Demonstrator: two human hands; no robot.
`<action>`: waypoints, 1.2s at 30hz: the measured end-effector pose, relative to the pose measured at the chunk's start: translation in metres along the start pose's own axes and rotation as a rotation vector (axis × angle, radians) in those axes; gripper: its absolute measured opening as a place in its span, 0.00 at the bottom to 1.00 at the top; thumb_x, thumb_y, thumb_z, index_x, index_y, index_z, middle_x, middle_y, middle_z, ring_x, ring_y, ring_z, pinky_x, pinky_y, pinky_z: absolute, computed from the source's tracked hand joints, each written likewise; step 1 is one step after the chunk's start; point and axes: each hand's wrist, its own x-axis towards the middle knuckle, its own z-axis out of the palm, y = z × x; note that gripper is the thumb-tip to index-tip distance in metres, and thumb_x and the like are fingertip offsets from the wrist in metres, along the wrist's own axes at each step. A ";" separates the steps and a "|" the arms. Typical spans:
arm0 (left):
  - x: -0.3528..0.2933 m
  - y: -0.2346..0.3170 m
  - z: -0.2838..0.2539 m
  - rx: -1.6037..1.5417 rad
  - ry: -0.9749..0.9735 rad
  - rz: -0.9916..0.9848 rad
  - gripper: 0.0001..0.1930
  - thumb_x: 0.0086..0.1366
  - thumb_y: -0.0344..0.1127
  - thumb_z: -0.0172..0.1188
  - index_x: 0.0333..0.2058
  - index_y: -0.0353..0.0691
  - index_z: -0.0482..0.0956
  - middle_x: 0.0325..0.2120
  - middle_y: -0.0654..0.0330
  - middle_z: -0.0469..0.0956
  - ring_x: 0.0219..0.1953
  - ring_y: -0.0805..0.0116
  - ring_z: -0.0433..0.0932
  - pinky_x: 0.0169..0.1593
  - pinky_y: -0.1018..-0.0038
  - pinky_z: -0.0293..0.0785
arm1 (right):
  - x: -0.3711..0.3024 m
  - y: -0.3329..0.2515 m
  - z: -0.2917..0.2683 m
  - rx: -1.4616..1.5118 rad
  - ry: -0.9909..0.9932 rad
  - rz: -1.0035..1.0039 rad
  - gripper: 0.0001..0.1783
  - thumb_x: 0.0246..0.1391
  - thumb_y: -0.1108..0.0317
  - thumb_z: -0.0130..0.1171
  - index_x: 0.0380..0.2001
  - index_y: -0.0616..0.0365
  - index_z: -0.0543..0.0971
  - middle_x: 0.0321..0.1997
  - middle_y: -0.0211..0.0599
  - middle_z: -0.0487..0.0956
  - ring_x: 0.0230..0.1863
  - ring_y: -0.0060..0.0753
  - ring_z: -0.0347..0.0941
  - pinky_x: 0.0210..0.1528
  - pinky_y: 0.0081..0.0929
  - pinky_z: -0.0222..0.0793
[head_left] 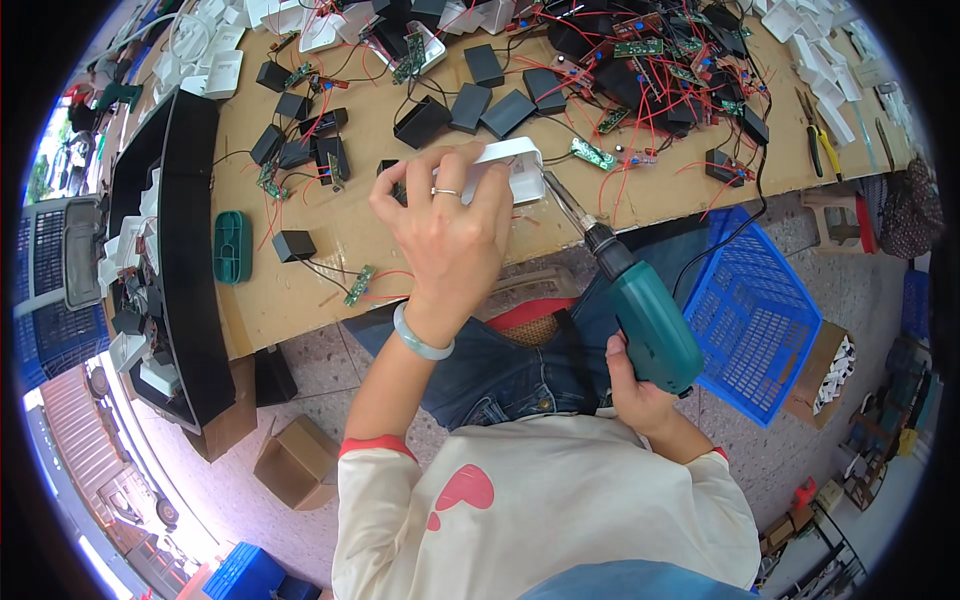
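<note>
My left hand (450, 215) grips a white plastic housing (526, 172) near the table's front edge, fingers bent over its near left side. A green power drill (650, 320) is in my right hand (640, 385), which is wrapped round its handle. The drill's long bit (565, 203) points up and left, its tip at the right end of the housing; whether it touches cannot be made out. Just behind the housing lie several black plastic boxes (508, 114). A small green circuit board (593, 154) with red wires lies to its right.
A heap of circuit boards, red wires and black boxes (650, 80) covers the back right. Pliers (825, 145) lie at the right. A green compartment tray (232, 247) sits left, beside a large black bin (190, 260). A blue crate (755, 310) stands below the table at right.
</note>
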 end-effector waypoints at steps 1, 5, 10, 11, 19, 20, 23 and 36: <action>0.000 0.000 0.000 0.000 0.000 0.001 0.06 0.52 0.33 0.68 0.31 0.48 0.84 0.42 0.66 0.80 0.47 0.63 0.75 0.57 0.53 0.60 | 0.000 0.000 -0.001 -0.008 -0.003 -0.002 0.15 0.51 0.80 0.66 0.44 0.67 0.81 0.47 0.49 0.80 0.40 0.40 0.81 0.40 0.28 0.76; 0.001 0.000 0.000 0.038 0.003 0.008 0.06 0.53 0.34 0.71 0.31 0.50 0.85 0.42 0.69 0.80 0.45 0.64 0.76 0.56 0.59 0.60 | 0.004 0.002 0.003 -0.049 -0.045 -0.033 0.16 0.51 0.80 0.66 0.45 0.67 0.80 0.47 0.47 0.80 0.38 0.37 0.81 0.40 0.26 0.76; 0.000 0.001 0.000 0.055 0.006 0.016 0.06 0.53 0.34 0.71 0.31 0.51 0.85 0.42 0.69 0.80 0.46 0.64 0.76 0.56 0.59 0.60 | 0.019 -0.006 0.012 -0.056 -0.053 -0.041 0.17 0.52 0.81 0.66 0.47 0.67 0.79 0.47 0.45 0.80 0.36 0.31 0.81 0.39 0.23 0.76; -0.001 0.000 0.000 0.032 0.012 0.017 0.07 0.53 0.33 0.70 0.32 0.50 0.85 0.43 0.68 0.80 0.47 0.64 0.75 0.57 0.56 0.60 | 0.020 -0.006 0.013 -0.055 -0.054 -0.041 0.17 0.52 0.81 0.66 0.47 0.67 0.79 0.47 0.45 0.80 0.36 0.31 0.81 0.39 0.23 0.76; -0.002 -0.001 0.002 0.027 0.001 0.027 0.08 0.52 0.33 0.68 0.33 0.49 0.86 0.43 0.66 0.80 0.48 0.63 0.75 0.58 0.52 0.59 | 0.025 -0.005 0.015 -0.064 -0.035 -0.090 0.18 0.52 0.81 0.66 0.47 0.68 0.78 0.47 0.44 0.80 0.36 0.29 0.81 0.39 0.23 0.75; -0.002 -0.001 0.000 0.039 0.001 0.023 0.08 0.52 0.34 0.70 0.33 0.50 0.86 0.43 0.67 0.80 0.48 0.64 0.75 0.57 0.56 0.59 | 0.024 -0.006 0.015 -0.064 -0.035 -0.089 0.18 0.52 0.81 0.66 0.47 0.68 0.78 0.47 0.44 0.80 0.36 0.29 0.81 0.39 0.23 0.75; 0.000 -0.001 -0.001 0.047 0.000 0.020 0.08 0.53 0.34 0.71 0.33 0.51 0.85 0.43 0.69 0.80 0.47 0.65 0.76 0.57 0.59 0.59 | 0.024 -0.007 0.016 -0.030 -0.042 -0.058 0.18 0.53 0.81 0.66 0.48 0.68 0.78 0.47 0.43 0.80 0.36 0.30 0.81 0.39 0.23 0.75; -0.003 -0.002 0.003 0.018 -0.002 0.025 0.10 0.49 0.34 0.69 0.34 0.49 0.86 0.43 0.66 0.80 0.48 0.63 0.75 0.58 0.53 0.59 | 0.028 -0.009 0.015 -0.076 -0.054 -0.104 0.19 0.54 0.79 0.66 0.49 0.67 0.76 0.44 0.43 0.81 0.37 0.31 0.81 0.40 0.25 0.76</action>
